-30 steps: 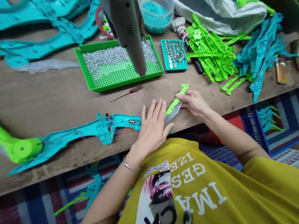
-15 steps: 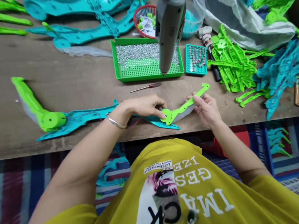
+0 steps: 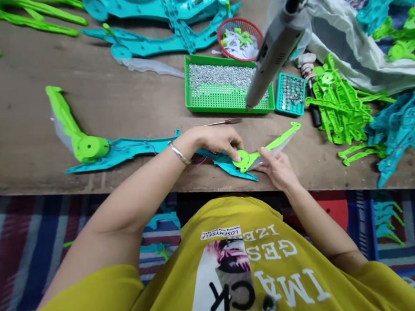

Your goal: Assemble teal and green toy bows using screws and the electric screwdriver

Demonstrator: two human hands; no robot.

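A long teal plastic frame (image 3: 138, 146) lies along the table's front edge, a thin reddish wire showing on it. At its right end sits a lime-green plastic arm (image 3: 281, 137) with a round hub and a translucent blade-like piece (image 3: 256, 163) along its lower side. My left hand (image 3: 220, 139) is closed over the joint, a fingertip pressing the hub; its other fingers are partly hidden. With thumb and fingers, my right hand (image 3: 278, 169) pinches the arm and blade near their middle. A second green arm (image 3: 91, 148) is joined at the frame's left end.
A powered screwdriver (image 3: 274, 49) hangs over a green tray (image 3: 230, 109) of screws. Beside it are a teal tray (image 3: 290, 113) of small metal discs, a red basket (image 3: 261, 36) and a hand screwdriver (image 3: 231, 121). Green parts (image 3: 340, 102) and teal parts (image 3: 402, 121) are piled right.
My right hand has slid down the green arm toward the hub. My left hand stays on the joint. The view has shifted, and the hanging screwdriver now looks more tilted.
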